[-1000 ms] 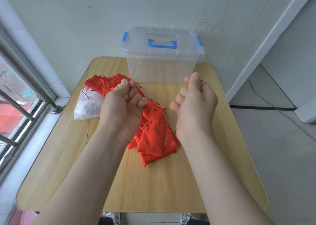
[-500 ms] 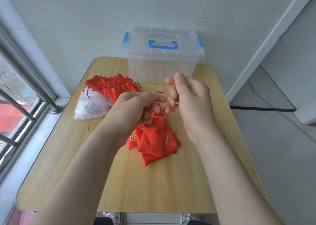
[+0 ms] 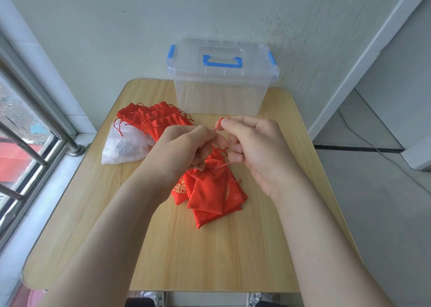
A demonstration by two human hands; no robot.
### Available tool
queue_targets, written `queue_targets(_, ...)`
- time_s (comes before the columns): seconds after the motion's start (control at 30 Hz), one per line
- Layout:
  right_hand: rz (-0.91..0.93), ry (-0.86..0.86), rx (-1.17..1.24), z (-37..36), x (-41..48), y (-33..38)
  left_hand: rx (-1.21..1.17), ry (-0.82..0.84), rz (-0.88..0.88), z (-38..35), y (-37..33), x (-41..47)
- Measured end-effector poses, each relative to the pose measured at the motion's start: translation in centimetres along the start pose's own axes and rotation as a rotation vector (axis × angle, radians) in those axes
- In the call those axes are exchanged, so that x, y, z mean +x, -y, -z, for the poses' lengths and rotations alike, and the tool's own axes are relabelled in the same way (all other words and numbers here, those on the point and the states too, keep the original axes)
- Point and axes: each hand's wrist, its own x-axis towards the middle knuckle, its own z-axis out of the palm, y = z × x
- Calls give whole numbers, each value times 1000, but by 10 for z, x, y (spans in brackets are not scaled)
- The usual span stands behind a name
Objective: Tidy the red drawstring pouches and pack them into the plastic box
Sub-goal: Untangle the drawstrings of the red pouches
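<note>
A red drawstring pouch point(image 3: 208, 191) hangs over a small heap of red pouches with gold print point(image 3: 207, 215) at the table's middle. My left hand point(image 3: 184, 148) grips its gathered neck and one cord. My right hand point(image 3: 256, 148) pinches the other red cord end between thumb and forefinger, just right of the left hand. Another pile of red pouches point(image 3: 154, 117) lies at the back left. The clear plastic box point(image 3: 221, 96), lid shut with blue handle and clips, stands at the table's far edge against the wall.
A white mesh bag point(image 3: 123, 148) lies under the back-left pile. The wooden table point(image 3: 210, 260) has rounded corners; its right edge drops to a grey floor. A window with metal bars point(image 3: 28, 148) runs along the left.
Both hands came together from apart: the left dropped toward the pouch's neck, the right moved left and now pinches a cord. The pouch stays over the heap.
</note>
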Motion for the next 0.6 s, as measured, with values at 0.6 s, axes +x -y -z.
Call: queue_targets(0.6, 221, -277, -262, 6, -2, 7, 140, -69, 121, 4, 0, -2)
